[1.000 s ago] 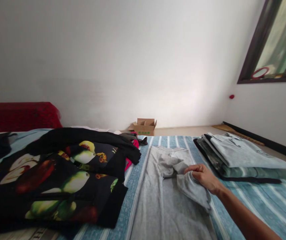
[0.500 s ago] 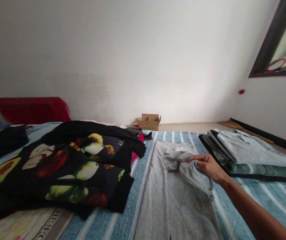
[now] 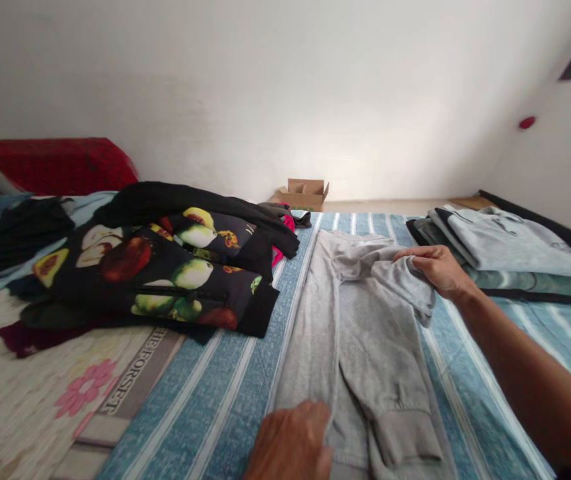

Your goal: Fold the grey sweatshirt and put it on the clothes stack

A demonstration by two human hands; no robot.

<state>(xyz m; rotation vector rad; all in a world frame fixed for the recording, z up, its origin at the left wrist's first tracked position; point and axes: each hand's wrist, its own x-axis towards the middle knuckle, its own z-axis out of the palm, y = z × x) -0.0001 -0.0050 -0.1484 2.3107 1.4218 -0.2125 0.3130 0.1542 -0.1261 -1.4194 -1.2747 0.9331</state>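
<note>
Presently, the grey garment (image 3: 375,333) lies lengthwise on the blue striped sheet (image 3: 195,400), between the dark fruit-print garment (image 3: 165,273) and the folded stack (image 3: 510,247). The right hand (image 3: 438,267) is at the garment's upper right part; its fingers are closed narrowly on a bunched fold of the grey cloth, which hangs in a loose flap beneath them. The left hand (image 3: 292,443) is at the lower left edge of the same garment, near the bottom of the view. It is blurred, and whether its fingers pinch the cloth or merely rest on it cannot be told. A ribbed cuff (image 3: 408,433) of the grey garment lies to the right of the left hand, apart from it.

The folded stack sits just beside the grey garment, on its right: a light grey piece on top, green cloth below that and a black layer at the bottom. The fruit-print garment is spread out in loose folds, partly on the sheet and partly on a floral mat (image 3: 30,400) with printed lettering. Other dark and blue clothes (image 3: 20,230) lie at the far left. Beyond the far edge of the sheet, an open cardboard box (image 3: 305,195) is near the white wall (image 3: 265,100). A red-covered object (image 3: 60,167) is at the rear left, and a small red item (image 3: 527,123) is on the wall at right.
</note>
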